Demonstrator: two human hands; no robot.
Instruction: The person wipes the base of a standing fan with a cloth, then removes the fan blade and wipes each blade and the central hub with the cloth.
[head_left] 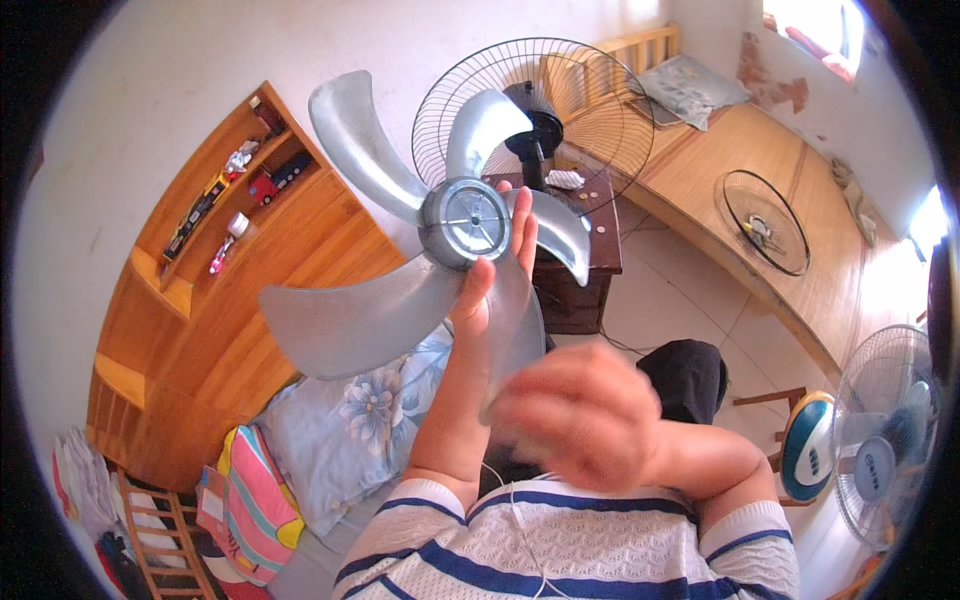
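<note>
My left hand [520,230] holds up a grey, see-through fan blade [345,312] with several curved vanes around a round hub. The thumb presses on the front rim of the hub, and the fingers show from behind it. Lower down, in front of my chest, my right hand [580,412] is smeared by motion. It overlaps the tip of the lowest vane, and I cannot tell whether it touches it. Behind the blade stands a fan's black motor head [535,125] with its round rear wire guard [620,75], on a dark wooden cabinet [600,255].
The round front guard [765,222] lies on a wooden bed board [680,170] at the right. Another fan [880,440] with its blue-and-white base [808,447] is at the lower right. A wooden headboard shelf [260,300] with toys stands left, above a flowered pillow [350,420].
</note>
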